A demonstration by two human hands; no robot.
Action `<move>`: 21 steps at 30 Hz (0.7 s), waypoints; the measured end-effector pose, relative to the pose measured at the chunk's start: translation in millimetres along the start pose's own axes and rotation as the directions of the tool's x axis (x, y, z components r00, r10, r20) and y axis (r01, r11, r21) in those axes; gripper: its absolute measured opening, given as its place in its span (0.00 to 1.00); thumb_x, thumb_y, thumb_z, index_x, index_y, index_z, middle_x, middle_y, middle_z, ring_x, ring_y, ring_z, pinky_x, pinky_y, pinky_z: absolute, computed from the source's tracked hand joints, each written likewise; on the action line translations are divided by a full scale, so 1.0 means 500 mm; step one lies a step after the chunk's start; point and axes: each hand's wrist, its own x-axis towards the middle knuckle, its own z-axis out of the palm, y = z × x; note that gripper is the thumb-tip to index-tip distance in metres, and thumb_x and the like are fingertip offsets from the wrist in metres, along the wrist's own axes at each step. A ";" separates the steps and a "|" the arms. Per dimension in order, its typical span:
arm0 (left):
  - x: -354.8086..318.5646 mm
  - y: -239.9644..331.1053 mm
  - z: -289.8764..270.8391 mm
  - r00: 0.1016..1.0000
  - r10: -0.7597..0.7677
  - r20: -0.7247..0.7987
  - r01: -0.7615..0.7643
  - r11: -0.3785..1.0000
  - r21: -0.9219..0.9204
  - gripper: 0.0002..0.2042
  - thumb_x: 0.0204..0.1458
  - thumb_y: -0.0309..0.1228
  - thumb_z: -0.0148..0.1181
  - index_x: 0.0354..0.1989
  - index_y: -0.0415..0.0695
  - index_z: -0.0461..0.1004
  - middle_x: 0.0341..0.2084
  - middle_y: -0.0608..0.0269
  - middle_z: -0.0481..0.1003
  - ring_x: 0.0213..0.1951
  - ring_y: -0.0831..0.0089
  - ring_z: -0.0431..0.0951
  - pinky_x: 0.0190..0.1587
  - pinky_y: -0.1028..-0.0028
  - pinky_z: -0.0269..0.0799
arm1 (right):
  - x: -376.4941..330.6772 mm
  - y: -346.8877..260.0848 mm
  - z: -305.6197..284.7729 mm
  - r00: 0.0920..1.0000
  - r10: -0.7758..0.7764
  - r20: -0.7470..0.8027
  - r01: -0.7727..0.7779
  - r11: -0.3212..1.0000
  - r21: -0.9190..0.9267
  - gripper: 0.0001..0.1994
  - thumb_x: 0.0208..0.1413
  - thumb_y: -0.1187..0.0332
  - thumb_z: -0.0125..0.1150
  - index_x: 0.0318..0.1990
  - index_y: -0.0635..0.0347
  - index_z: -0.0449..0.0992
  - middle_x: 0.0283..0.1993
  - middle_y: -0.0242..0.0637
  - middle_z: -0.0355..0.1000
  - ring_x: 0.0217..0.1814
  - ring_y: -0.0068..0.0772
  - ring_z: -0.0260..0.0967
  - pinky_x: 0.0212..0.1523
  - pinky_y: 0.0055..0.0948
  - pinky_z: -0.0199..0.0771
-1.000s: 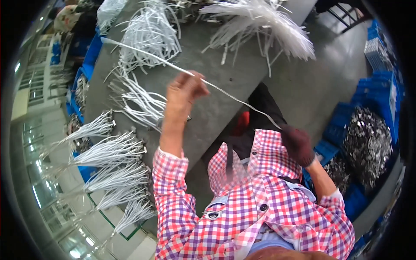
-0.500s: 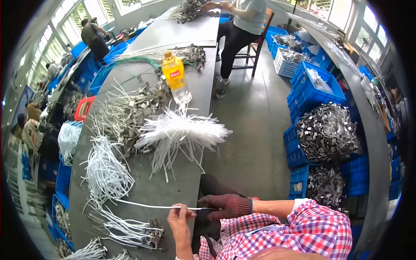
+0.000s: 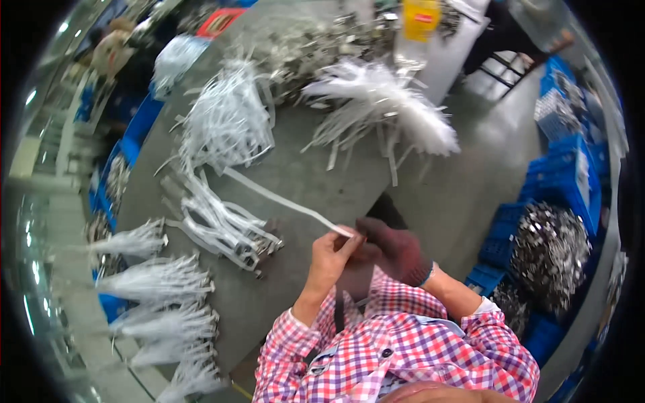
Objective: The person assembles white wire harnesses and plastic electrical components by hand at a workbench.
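The left hand is pinching a white strip, trailing toward ten o'clock. The gloved right hand is helping at three o'clock; I can't tell its grip. Steady pinching seems needed next.

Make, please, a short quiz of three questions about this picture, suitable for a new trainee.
1. Which of the person's hands wears the dark reddish glove?
2. True or false: the left hand is holding a white strand.
3. The plastic crates along the picture's right side are mostly: A) green, B) blue, C) yellow.

Key: 1. The right hand. 2. True. 3. B.
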 end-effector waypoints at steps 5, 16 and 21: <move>0.027 -0.010 -0.140 0.995 0.019 -0.094 -0.030 0.991 -0.127 0.09 0.55 0.31 0.57 0.36 0.37 0.73 0.21 0.66 0.74 0.24 0.81 0.74 0.28 0.81 0.70 | 0.123 -0.015 0.030 0.990 -0.027 0.139 0.038 0.996 -0.080 0.25 0.48 0.68 0.62 0.57 0.55 0.66 0.38 0.42 0.72 0.35 0.41 0.73 0.35 0.32 0.74; 0.131 0.037 -0.429 0.914 -0.010 -0.405 0.127 0.957 0.263 0.12 0.55 0.35 0.57 0.33 0.36 0.74 0.20 0.66 0.72 0.24 0.81 0.72 0.27 0.82 0.68 | 0.577 0.118 -0.017 0.939 -0.331 -0.092 0.216 0.777 -0.592 0.14 0.54 0.66 0.55 0.49 0.47 0.70 0.35 0.39 0.70 0.32 0.44 0.71 0.30 0.36 0.72; 0.342 0.013 -0.395 0.887 0.309 -0.344 -0.096 0.850 0.517 0.10 0.54 0.31 0.54 0.35 0.35 0.74 0.23 0.50 0.74 0.27 0.61 0.76 0.32 0.68 0.70 | 0.756 0.191 0.001 0.882 -0.470 0.026 0.292 0.503 -0.814 0.16 0.48 0.68 0.54 0.47 0.47 0.70 0.37 0.41 0.70 0.34 0.47 0.70 0.31 0.44 0.69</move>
